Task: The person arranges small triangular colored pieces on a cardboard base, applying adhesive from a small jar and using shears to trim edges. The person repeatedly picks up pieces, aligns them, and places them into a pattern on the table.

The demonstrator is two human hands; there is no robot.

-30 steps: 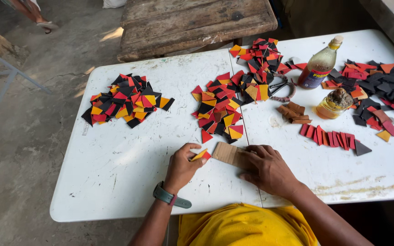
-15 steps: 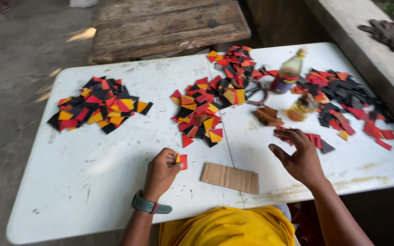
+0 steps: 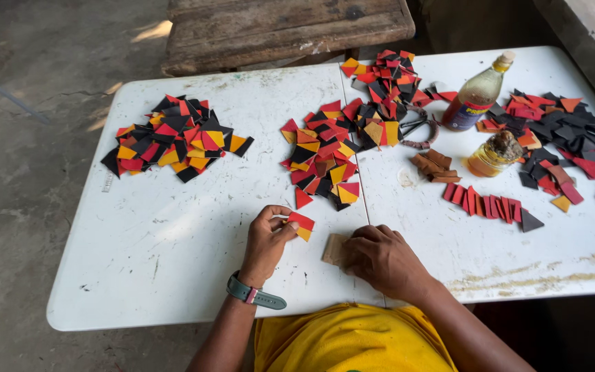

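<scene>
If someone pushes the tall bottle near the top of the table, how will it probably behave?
The bottle stands upright, tall and narrow, so a push near its cap would probably tip it. It looks partly filled with amber liquid, which likely gives some weight low down. Once on its side it could roll, since its body seems round.

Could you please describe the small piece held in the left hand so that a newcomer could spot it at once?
On the white folding table, near its front edge, the left hand pinches a small red-and-yellow piece. Unlike the heaped pieces behind it, it is off the table, held alone beside the tan ribbed strip.
</scene>
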